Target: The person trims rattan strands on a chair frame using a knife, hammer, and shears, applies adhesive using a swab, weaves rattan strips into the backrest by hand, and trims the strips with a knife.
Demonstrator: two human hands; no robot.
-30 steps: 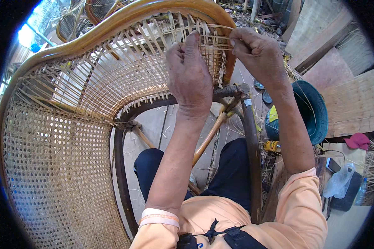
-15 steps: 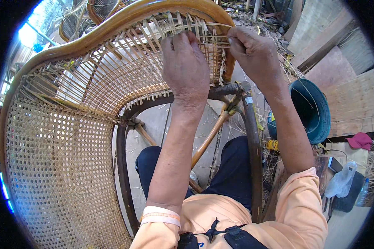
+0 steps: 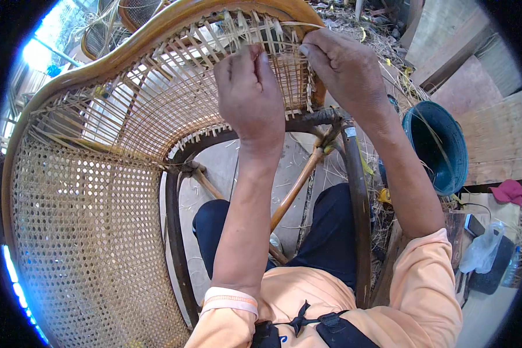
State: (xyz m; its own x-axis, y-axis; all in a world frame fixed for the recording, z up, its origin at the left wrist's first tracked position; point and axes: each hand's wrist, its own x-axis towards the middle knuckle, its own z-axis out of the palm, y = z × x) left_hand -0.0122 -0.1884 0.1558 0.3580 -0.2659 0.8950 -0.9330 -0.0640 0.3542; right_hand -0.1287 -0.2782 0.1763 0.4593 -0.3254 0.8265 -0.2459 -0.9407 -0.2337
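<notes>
Head view | left hand [image 3: 250,93] fingertips hidden behind cane strands [image 3: 174,81] | right hand [image 3: 345,69] pinching

A curved wooden chair frame [image 3: 156,35] lies tilted, its cane weave [image 3: 174,98] half finished, loose strips [image 3: 255,26] sticking up.

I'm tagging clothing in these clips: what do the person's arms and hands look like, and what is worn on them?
Both hands, left and right, are bare, with no gloves or rings showing. The forearms are bare too. Short peach-orange sleeves end above the elbows; the left sleeve's cuff has a paler band.
</notes>
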